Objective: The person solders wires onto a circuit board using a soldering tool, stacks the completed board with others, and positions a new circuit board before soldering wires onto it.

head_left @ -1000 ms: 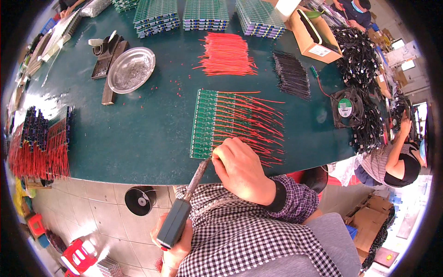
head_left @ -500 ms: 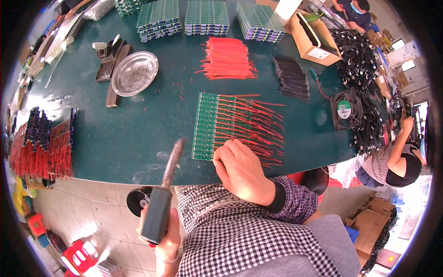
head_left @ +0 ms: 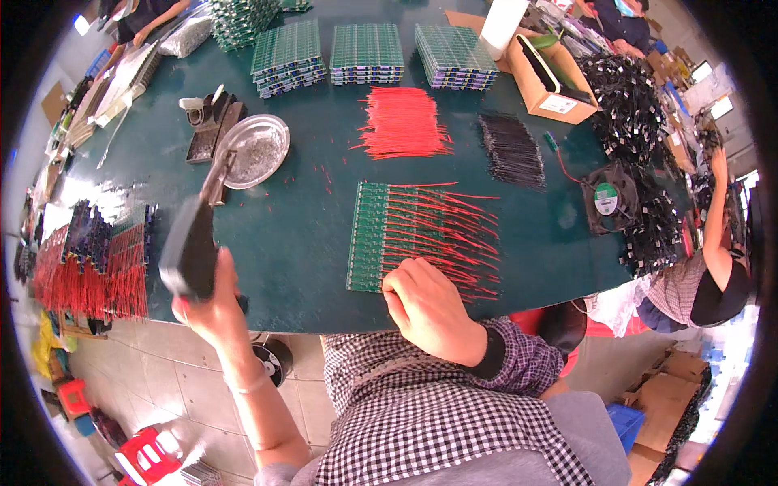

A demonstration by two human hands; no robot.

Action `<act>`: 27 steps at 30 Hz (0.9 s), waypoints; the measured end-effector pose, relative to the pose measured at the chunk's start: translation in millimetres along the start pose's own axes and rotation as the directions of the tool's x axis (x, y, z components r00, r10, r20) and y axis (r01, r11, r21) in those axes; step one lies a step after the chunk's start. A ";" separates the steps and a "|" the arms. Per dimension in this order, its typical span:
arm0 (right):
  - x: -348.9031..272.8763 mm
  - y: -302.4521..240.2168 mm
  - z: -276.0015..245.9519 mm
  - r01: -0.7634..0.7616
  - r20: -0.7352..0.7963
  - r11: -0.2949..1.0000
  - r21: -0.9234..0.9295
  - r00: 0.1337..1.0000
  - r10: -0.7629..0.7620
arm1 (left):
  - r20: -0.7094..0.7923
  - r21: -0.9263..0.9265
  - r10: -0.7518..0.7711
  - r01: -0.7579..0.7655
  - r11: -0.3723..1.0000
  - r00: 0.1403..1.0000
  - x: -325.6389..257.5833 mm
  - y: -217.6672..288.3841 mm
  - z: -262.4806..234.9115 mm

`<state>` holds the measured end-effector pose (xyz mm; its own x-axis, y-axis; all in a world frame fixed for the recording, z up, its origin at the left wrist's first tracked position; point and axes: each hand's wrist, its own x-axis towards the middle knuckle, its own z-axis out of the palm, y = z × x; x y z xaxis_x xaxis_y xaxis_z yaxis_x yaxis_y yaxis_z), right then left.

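My left hand is closed round the dark handle of a soldering gun, raised over the table's left side. The gun's long metal tip reaches over the round metal dish, which has grey bits in it; I cannot tell whether they touch. In front of me lies a green circuit board panel, with a row of red wires stretching from it to the right. My right hand rests at the panel's near edge, over the nearest wires. Its fingers are curled in, and whatever they pinch is hidden beneath them.
Beyond the panel lie a pile of red wires and a bundle of black wires. Stacked green boards line the far side. At right are a small fan and a cardboard box; wired boards stand at left.
My left hand has swung the soldering gun up and left, from near the table's front edge to the metal dish. My right hand stays at the panel. The whole view has shifted slightly.
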<state>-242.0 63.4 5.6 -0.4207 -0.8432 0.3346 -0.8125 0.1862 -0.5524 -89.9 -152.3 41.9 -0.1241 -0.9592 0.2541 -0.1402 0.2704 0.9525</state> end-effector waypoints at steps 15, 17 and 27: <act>0.7 0.5 0.5 -0.025 0.005 1.000 0.009 1.000 0.025 | 0.364 0.200 -0.301 0.242 0.950 0.881 -168.5 -9.7 -81.5; 0.4 0.1 1.6 -0.019 -0.008 1.000 0.013 1.000 0.019 | 0.332 0.232 -0.344 0.277 0.932 0.878 -173.6 -6.6 -82.1; 1.1 -0.7 0.1 -0.020 -0.033 0.997 0.072 0.999 0.023 | 0.418 0.354 -0.618 0.507 0.786 0.666 -167.6 28.3 -79.6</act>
<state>-241.8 62.3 6.3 -0.4521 -0.8217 0.3469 -0.7728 0.1666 -0.6124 5.1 9.6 39.6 -0.4065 -0.7715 -0.4894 -0.5212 -0.2441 0.8178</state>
